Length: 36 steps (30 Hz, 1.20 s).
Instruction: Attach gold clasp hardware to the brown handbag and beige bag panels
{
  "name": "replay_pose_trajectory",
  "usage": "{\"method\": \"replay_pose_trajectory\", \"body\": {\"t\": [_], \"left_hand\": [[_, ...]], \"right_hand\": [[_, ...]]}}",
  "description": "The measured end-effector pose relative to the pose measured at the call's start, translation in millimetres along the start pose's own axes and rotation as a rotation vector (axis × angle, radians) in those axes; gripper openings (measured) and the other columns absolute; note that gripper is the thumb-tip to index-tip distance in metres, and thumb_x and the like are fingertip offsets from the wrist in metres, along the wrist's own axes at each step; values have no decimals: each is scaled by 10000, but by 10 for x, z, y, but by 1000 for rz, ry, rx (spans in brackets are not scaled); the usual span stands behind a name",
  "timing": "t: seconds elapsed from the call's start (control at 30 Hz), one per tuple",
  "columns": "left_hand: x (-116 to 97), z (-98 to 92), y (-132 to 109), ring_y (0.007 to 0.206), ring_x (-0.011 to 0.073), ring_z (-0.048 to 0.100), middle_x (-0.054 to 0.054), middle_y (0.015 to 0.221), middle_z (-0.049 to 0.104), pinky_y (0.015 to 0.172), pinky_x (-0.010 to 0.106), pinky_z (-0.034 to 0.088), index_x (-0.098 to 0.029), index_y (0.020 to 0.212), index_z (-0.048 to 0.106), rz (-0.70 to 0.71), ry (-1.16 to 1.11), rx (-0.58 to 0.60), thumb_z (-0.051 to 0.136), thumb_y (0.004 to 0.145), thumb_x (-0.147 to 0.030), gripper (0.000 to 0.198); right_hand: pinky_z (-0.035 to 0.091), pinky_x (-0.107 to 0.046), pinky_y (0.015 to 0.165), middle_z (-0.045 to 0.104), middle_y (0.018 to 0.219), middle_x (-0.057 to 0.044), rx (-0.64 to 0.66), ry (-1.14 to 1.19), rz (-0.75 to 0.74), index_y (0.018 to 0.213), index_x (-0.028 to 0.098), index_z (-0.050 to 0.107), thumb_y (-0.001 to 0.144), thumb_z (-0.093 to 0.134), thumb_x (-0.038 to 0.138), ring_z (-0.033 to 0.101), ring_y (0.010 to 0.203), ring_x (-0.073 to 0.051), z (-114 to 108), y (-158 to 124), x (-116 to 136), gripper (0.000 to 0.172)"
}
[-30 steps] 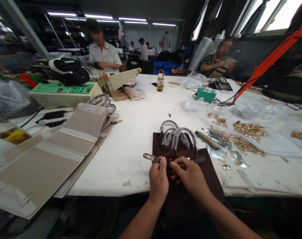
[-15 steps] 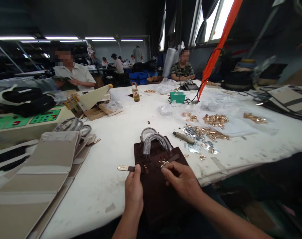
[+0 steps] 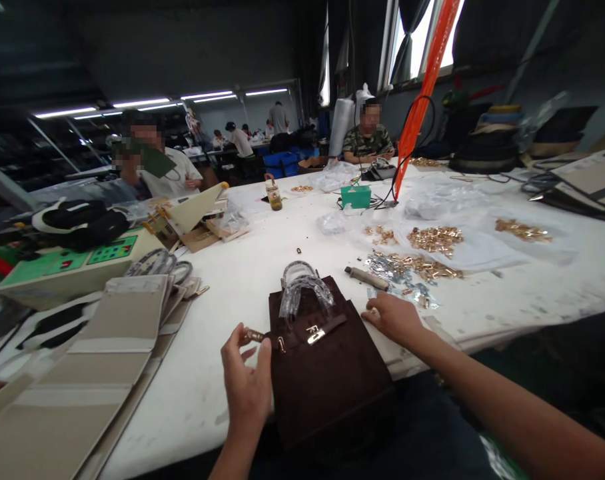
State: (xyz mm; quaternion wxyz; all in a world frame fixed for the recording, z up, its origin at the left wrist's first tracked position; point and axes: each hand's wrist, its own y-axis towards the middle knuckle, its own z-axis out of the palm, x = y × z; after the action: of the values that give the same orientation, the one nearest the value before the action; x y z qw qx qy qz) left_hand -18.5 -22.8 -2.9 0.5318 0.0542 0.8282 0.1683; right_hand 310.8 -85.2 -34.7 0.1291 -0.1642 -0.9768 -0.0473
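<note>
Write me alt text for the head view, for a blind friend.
Someone's left hand touches a gold-tipped strap on a brown bag; the right hand is beside it, over a white table. Gold parts lie in piles to the right, beige panels to the left.

Pretty plain setup tbh: left hand (image 3: 247, 377) and right hand (image 3: 395, 320) are both bare, and so are the forearms (image 3: 502, 393), kinda slim and tapering to the wrists. Dark trousers (image 3: 432, 433) on the lap, bluish-black, details lost in shadow.
</note>
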Motion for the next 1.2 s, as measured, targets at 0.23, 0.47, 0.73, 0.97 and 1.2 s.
{"method": "replay_pose_trajectory", "body": {"t": [0.23,0.47,0.73,0.97,1.2], "left_hand": [[-491,166,-42,1148,266,590,92,1189,640,1021,445,497,-240,1227,616,710,249,288,630,941,-239,286],[-486,568,173,1083,300,578,86,1093,661,933,446,476,-202,1063,690,704,584,709,738,859,-327,244],[-524,695,244,942,268,586,67,883,649,843,399,430,-209,796,635,696,641,720,661,802,-233,36],[-659,772,358,846,212,610,40,843,670,782,330,459,-202,758,644,433,322,794,631,798,-232,52],[-773,716,328,950,239,645,55,969,731,882,342,493,-222,919,752,343,10,916,628,891,-424,238]], "right_hand": [[385,-297,674,764,965,-28,51,42,-44,1040,271,732,917,600,334,693,855,-216,-34,-73,-22,191],[443,-310,721,743,963,-45,-55,220,-47,1039,242,694,908,560,311,688,853,-223,128,-190,-36,200],[547,-375,873,771,1018,-52,-245,831,-18,1159,247,688,893,607,391,721,928,-250,-83,-437,350,313],[519,-338,821,756,909,-1,-5,928,-189,925,251,729,902,584,295,694,868,-229,8,-597,856,154],[533,-420,971,743,1138,-38,-153,1003,-180,1137,269,717,889,605,307,680,1067,-277,217,-480,1022,275]]}}
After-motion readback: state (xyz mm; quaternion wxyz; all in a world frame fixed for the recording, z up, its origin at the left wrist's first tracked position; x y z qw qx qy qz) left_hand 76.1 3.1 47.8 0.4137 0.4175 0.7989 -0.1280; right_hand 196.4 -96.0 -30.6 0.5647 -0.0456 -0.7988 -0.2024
